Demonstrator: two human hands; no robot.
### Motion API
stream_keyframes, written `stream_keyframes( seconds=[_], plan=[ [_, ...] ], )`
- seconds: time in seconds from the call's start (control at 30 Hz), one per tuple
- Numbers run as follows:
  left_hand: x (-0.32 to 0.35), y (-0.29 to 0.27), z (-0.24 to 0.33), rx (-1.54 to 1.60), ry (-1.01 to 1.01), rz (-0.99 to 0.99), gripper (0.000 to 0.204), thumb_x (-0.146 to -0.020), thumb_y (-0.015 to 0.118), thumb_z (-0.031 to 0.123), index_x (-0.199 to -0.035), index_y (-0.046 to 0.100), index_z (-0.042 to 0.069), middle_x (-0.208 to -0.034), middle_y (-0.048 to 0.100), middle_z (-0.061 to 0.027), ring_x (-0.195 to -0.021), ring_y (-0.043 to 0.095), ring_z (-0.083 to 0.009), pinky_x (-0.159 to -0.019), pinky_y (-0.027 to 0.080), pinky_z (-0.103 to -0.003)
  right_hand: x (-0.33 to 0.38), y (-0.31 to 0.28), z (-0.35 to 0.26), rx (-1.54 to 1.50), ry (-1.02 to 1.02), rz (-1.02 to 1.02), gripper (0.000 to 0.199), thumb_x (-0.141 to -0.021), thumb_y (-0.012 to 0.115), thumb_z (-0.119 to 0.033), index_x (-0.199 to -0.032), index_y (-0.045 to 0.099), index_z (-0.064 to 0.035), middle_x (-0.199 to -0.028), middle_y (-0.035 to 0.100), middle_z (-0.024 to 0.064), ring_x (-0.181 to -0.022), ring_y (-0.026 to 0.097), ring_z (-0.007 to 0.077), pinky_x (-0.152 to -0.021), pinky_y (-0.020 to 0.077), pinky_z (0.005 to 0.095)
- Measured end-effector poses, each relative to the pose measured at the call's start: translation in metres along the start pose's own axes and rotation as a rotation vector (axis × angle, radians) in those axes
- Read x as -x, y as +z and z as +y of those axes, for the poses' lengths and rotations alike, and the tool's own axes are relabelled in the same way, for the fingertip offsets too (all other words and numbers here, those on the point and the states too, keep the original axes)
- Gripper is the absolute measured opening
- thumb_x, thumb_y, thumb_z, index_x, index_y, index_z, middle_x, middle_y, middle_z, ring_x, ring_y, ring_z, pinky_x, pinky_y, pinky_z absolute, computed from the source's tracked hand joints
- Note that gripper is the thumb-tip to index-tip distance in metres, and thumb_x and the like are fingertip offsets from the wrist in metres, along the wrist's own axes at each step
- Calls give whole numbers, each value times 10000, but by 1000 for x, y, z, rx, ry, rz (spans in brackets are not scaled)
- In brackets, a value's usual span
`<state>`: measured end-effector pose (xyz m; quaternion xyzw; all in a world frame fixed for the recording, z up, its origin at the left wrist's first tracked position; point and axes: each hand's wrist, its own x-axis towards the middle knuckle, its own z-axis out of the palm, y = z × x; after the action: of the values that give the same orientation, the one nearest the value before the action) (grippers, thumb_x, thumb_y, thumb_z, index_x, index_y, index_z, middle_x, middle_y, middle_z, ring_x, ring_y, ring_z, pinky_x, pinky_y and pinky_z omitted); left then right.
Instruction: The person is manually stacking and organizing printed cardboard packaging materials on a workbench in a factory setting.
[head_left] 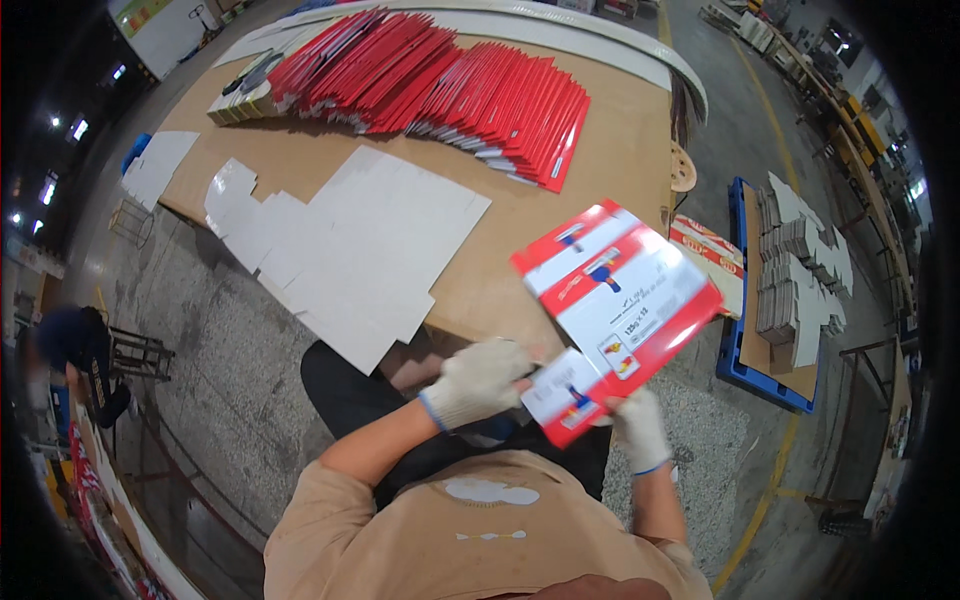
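Observation:
A flat red-and-white printed carton blank [640, 290] is held tilted over the table's near right edge. My left hand [480, 382], in a white knit glove, has its fingers bent at the small left flap of the blank. At the blank's lower edge my gloved right hand [640, 430] grips the red corner, its fingers partly behind the cardboard. Left of the blank, a plain white unfolded carton sheet [365, 240] lies on the table, overhanging its near edge.
Red folded cartons [510, 105] stand in a long leaning row at the back of the brown-topped table [480, 290]. On the right, a blue pallet [740, 375] bears stacked white sheets [795, 270]. Another person [80, 360] is at the far left.

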<state>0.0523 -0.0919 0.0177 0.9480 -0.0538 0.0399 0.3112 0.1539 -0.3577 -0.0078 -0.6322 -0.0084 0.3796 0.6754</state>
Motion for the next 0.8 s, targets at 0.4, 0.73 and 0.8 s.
stream_keyframes(
  seconds=[0.4,0.73,0.8],
  plan=[
    [102,-45,-96,-678,-509,35,811,-613,817,334,-1306,533,23,-1334,497,-245,-1167,449,-419,-1009,411,-486,-279,-169,-157,561,-398,446,250,-768,531,-57,-960,689,-26,-741,642,55,-614,591,169,-562,485,344],
    [112,-57,-93,-733,-558,-52,671,-691,725,226,-1301,542,14,-1322,523,-271,-1236,459,-438,-1026,417,-488,-397,87,-138,600,-396,297,94,-904,475,-121,-915,558,-77,-688,590,135,-552,612,251,-505,502,396],
    [116,-66,-116,-411,-529,-43,444,-713,647,200,-1119,655,21,-1157,628,-222,-1101,579,-390,-945,474,-477,-385,52,-137,481,-318,215,79,-907,478,-131,-900,533,-74,-677,580,130,-549,598,246,-501,490,381]
  ],
)
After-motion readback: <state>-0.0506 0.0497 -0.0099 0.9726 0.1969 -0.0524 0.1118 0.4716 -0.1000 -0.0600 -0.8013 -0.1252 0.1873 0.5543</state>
